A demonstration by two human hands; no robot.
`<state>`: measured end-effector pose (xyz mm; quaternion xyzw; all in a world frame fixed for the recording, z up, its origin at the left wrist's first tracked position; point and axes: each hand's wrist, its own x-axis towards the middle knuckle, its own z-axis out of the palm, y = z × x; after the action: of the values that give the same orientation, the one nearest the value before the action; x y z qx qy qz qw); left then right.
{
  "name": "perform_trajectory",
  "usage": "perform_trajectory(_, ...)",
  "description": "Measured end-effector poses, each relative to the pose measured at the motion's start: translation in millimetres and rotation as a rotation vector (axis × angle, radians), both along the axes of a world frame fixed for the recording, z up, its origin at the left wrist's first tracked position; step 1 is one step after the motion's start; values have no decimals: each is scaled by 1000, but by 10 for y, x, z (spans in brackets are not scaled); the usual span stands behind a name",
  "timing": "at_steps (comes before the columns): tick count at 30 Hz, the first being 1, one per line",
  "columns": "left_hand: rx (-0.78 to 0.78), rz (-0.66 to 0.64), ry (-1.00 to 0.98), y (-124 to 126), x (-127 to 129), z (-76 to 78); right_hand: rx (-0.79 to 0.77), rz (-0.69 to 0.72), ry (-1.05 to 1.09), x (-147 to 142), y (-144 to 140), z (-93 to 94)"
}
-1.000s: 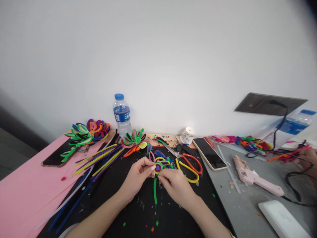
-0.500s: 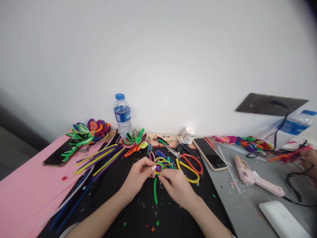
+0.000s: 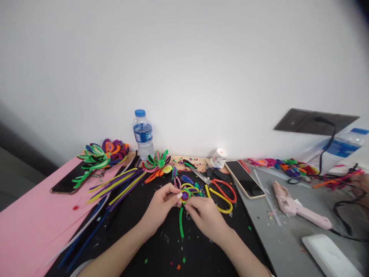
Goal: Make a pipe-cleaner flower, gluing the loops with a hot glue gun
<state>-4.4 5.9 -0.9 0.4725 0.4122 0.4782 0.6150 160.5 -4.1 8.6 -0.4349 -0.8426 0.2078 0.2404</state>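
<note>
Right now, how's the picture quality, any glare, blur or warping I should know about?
Head view: even, soft light with faint shadows under the hands; a bright glare spot on the small white jar; wide-angle warping bends the wall plate and table edges, and the top right corner darkens; the left hand, right hand and pipe-cleaner flower are fairly sharp, while far-right clutter looks soft.

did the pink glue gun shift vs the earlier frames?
No. The pink glue gun lies in the same spot beside the phone; only a slight whole-view camera shift shows.
</note>
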Motion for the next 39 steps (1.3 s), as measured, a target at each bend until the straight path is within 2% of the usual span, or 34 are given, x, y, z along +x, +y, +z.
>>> perform_trajectory(39,-5,7,-4,-6,-3,22,3,5,2,-5,4,-3)
